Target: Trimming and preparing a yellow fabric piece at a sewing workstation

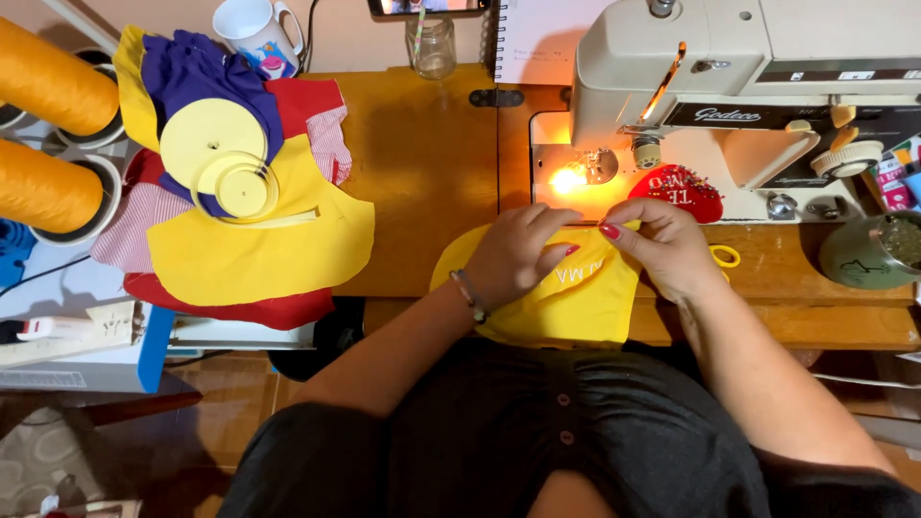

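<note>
At the far left, two orange thread cones [48, 125] lie beside a heap of cut cloth [240, 182] in yellow, red, blue and striped pink, which rests on the left part of the wooden surface [422, 163]; two pale yellow discs [216, 153] sit on top of the heap, and a white mug [257, 31] stands just behind it. Further right, a small glass jar [432, 46] stands at the back edge. In the middle, a yellow fabric piece [576, 302] lies on the surface in front of the person, its near edge hanging over the front. The left hand [518, 254] rests flat on that fabric, fingers pressing its upper edge, a bracelet at the wrist. Just beside it, the right hand [667, 245] pinches the same upper edge between thumb and fingers with red-painted nails. Behind both hands stands a cream sewing machine [748, 77] with its lamp lit near the needle, and a red pincushion [676, 190] lies on its bed. Yellow-handled scissors [724, 256] peek out past the right hand, and a greenish round container [868, 251] sits at the far right.
</note>
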